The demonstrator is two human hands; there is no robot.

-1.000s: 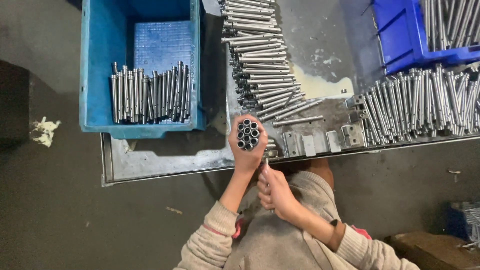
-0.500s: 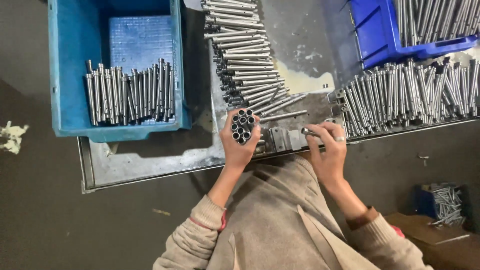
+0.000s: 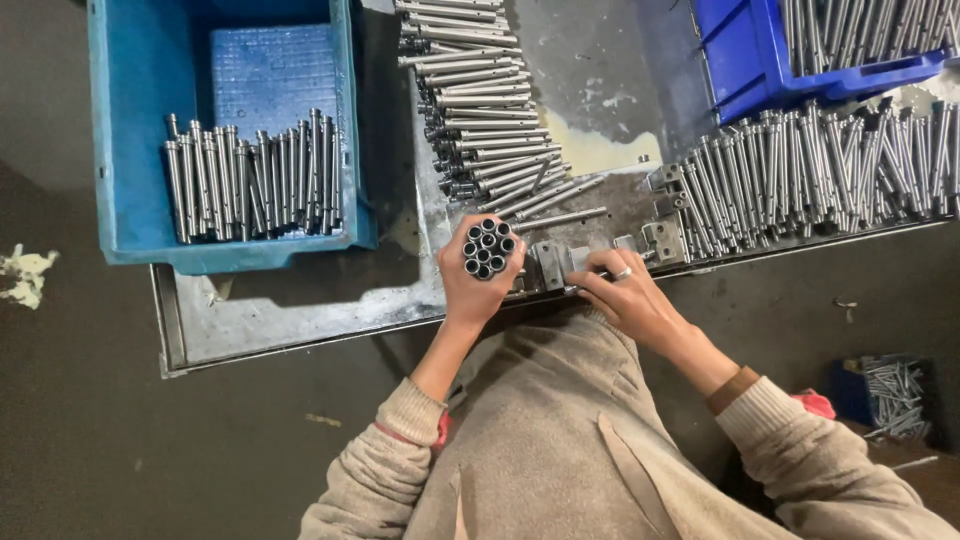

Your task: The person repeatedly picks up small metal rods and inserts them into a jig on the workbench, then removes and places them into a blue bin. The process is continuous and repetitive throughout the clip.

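Steel tubes [image 3: 488,248], a bundle held end-up at frame centre, fist of left hand [image 3: 478,285] wrapped around them just above the bench [image 3: 300,315] edge. Risk: grip is only around the bundle's outside, so an inner tube could slide out if the fist loosens or tilts. Right hand [image 3: 625,295] lies fingers-down on the small metal fixture [image 3: 556,262] beside it; whether it pinches anything, can't tell. Both forearms reach up-frame, wrists straight.

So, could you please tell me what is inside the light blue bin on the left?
The light blue bin holds a row of metal rods along its near side, standing side by side. The far part shows bare floor. Anything beneath the rods is covered.
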